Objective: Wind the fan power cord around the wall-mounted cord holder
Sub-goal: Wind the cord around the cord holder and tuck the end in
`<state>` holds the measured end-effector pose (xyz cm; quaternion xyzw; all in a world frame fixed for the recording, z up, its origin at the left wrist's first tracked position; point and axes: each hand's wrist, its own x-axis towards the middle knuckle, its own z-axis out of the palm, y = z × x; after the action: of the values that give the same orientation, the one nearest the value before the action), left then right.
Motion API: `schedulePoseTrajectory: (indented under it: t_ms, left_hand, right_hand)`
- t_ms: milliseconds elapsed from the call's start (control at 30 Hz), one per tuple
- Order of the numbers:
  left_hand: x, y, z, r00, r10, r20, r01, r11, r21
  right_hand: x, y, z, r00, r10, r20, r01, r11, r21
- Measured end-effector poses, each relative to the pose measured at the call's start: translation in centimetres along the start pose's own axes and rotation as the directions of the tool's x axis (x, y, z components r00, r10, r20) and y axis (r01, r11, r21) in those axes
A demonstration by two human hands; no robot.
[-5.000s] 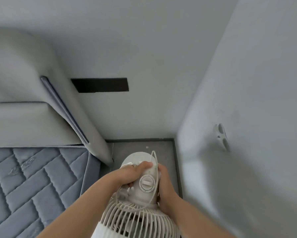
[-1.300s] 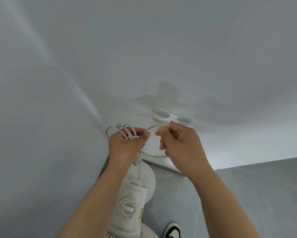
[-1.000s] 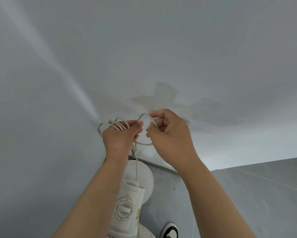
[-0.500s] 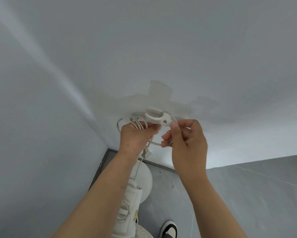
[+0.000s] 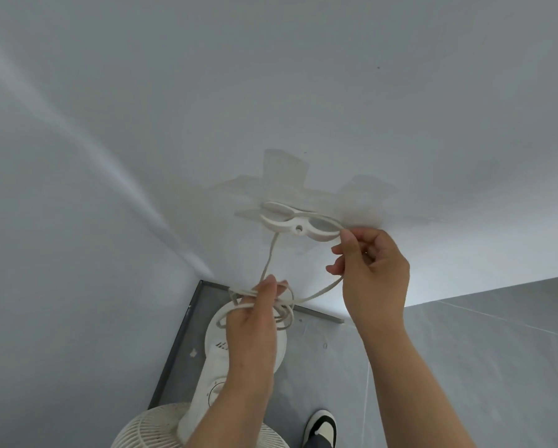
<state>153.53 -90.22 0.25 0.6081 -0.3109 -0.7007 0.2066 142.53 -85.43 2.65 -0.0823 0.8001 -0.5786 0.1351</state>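
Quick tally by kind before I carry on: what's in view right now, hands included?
Hands: 2 (left hand, right hand)
Power cord: 1
Wall-mounted cord holder: 1
Fan: 1
Shoe: 1
Total: 6

The cord holder (image 5: 298,225) looks like smooth white moulded plastic with a slight sheen. The cord (image 5: 268,257) has a matt, off-white rubbery sheath. At six o'clock, the fan (image 5: 217,360) shows glossy white plastic over matt grey floor tiles (image 5: 465,367).
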Motion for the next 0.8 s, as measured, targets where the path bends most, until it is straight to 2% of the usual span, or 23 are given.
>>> schedulePoseTrajectory:
  t_ms: [200, 300, 367, 400, 433, 467, 500, 533, 567, 633, 700, 800]
  left_hand:
    - [-0.9, -0.8, -0.1, 0.992, 0.013, 0.128, -0.042, 0.973, 0.226]
    - [-1.6, -0.9, -1.0, 0.983, 0.017, 0.185, -0.083, 0.931, 0.355]
    - [-2.0, -0.4, -1.7, 0.966, -0.055, 0.253, -0.082, 0.862, 0.501]
    - [-2.1, 0.3, -2.2, 0.936, -0.145, 0.322, -0.088, 0.788, 0.609]
    - [-2.0, 1.1, -2.7, 0.878, -0.243, 0.413, -0.110, 0.736, 0.668]
    - [-1.9, 1.9, -3.3, 0.798, -0.326, 0.507, -0.130, 0.729, 0.672]
    - [-1.7, 2.8, -3.8, 0.711, -0.354, 0.608, -0.149, 0.769, 0.622]
    - [-1.5, 3.8, -4.1, 0.665, -0.300, 0.684, -0.152, 0.843, 0.517]
    - [-1.2, 4.6, -4.3, 0.676, -0.196, 0.710, -0.145, 0.909, 0.389]
    - [-0.3, 5.9, -3.8, 0.782, 0.021, 0.623, -0.187, 0.961, 0.203]
    - [1.2, 6.0, -2.6, 0.859, 0.162, 0.485, -0.303, 0.925, 0.228]
    - [3.3, 5.3, -1.0, 0.888, 0.247, 0.388, -0.396, 0.839, 0.374]
  right_hand:
    - [0.5, 1.4, 0.3, 0.985, 0.156, 0.067, -0.163, 0.980, 0.110]
    - [0.7, 2.2, 0.9, 0.967, 0.221, 0.128, -0.240, 0.958, 0.156]
    - [0.8, 2.7, 1.3, 0.956, 0.246, 0.158, -0.272, 0.947, 0.172]
    - [0.9, 3.1, 1.7, 0.951, 0.256, 0.175, -0.285, 0.944, 0.166]
    - [0.9, 3.5, 2.0, 0.944, 0.266, 0.194, -0.296, 0.944, 0.147]
    - [0.8, 4.0, 2.4, 0.937, 0.275, 0.215, -0.304, 0.945, 0.118]
    - [0.6, 4.5, 2.9, 0.929, 0.283, 0.239, -0.308, 0.949, 0.075]
    - [0.4, 5.0, 3.3, 0.921, 0.289, 0.263, -0.304, 0.953, 0.018]
    - [0.1, 5.4, 3.6, 0.914, 0.287, 0.285, -0.288, 0.957, -0.040]
    - [-0.7, 5.8, 4.2, 0.910, 0.254, 0.327, -0.238, 0.967, -0.089]
    - [-1.4, 5.6, 5.0, 0.903, 0.233, 0.361, -0.225, 0.972, -0.064]
    - [-2.1, 5.3, 5.9, 0.896, 0.207, 0.393, -0.207, 0.977, -0.042]
